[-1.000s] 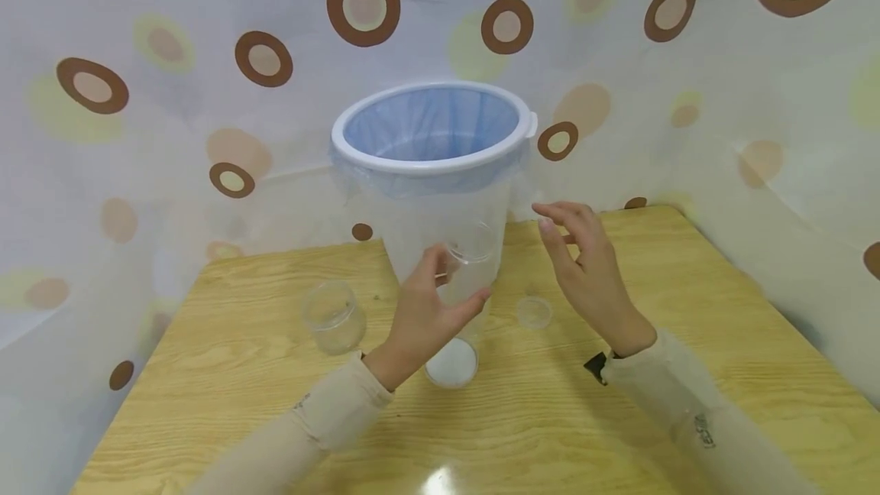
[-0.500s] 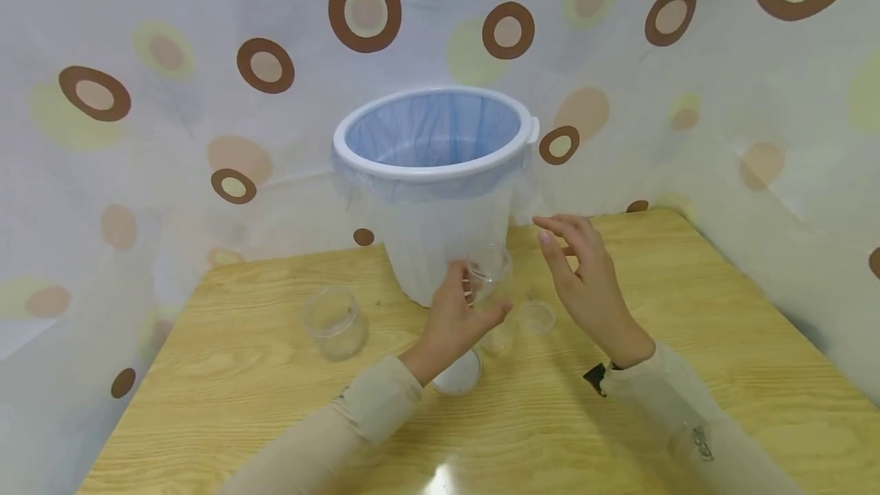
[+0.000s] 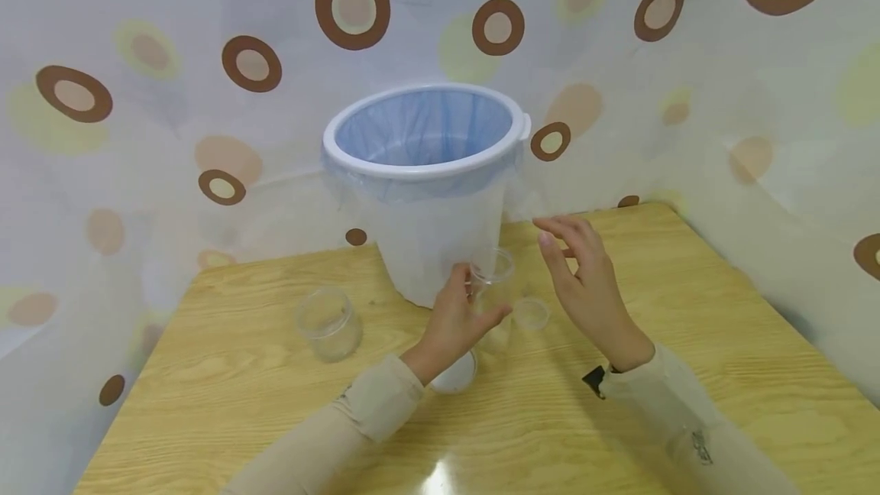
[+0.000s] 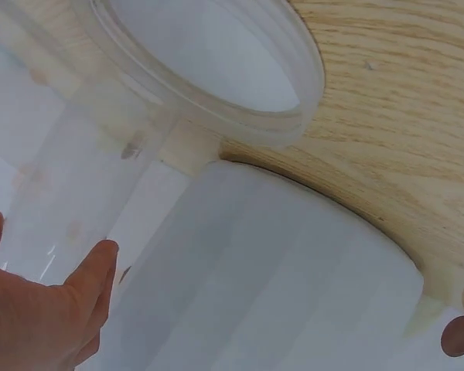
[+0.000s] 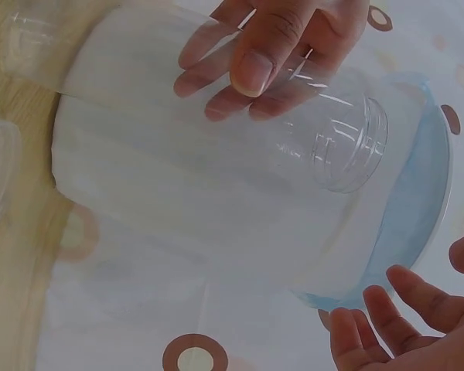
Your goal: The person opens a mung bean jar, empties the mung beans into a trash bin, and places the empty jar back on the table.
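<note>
My left hand (image 3: 457, 315) grips a tall clear plastic jar (image 3: 496, 292) by its side, thumb on the near side. The jar stands upright with its open threaded mouth up, clearly seen in the right wrist view. Whether its base touches the table is hard to tell. To its right, my right hand (image 3: 587, 292) hovers with loosely bent fingers (image 5: 394, 328), holding nothing. A clear round lid (image 3: 532, 313) lies on the table between the hands. Partly behind my left wrist is a white round lid (image 3: 455, 373). A short, wide clear jar (image 3: 330, 327) stands to the left.
Behind the jar stands a tall white bin (image 3: 426, 228) with a blue liner bag folded over its rim. The wooden table (image 3: 275, 418) ends at walls covered with a circle-patterned sheet (image 3: 165, 197) at the back and sides.
My left hand has carried the tall jar to the right and slightly lower, then nearly stopped. My right hand has dropped a little, its fingers posed much the same.
</note>
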{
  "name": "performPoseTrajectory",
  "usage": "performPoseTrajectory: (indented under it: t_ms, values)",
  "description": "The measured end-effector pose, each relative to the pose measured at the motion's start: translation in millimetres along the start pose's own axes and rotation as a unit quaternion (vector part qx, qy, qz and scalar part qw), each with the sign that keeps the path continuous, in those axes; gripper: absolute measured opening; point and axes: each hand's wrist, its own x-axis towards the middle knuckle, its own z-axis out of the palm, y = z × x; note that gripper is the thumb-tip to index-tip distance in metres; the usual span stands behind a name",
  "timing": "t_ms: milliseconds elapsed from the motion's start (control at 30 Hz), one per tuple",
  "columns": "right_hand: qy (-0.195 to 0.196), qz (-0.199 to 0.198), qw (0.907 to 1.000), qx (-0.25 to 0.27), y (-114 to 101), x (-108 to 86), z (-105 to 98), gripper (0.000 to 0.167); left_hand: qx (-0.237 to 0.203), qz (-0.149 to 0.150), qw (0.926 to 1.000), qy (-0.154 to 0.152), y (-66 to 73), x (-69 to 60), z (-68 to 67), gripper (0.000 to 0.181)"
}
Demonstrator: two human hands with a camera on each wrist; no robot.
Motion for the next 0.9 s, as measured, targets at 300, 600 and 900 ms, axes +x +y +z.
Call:
performPoseTrajectory:
  t_ms: [300,600,900]
  values:
    - [-0.007,0.006,0.9999,-0.009,6,-3.9,1,0.030,0.040,0.027,0.9988,0.005,-0.2,0.2,1.1,0.067]
    - [-0.022,0.019,0.9995,-0.009,8,-7.5,5,0.034,0.029,0.021,0.9993,0.012,-3.8,-1.9,7.0,0.067]
    - [-0.022,0.014,0.9996,-0.007,6,-10.0,4,0.034,0.033,-0.056,0.9977,-0.017,-0.4,-10.2,0.3,0.078]
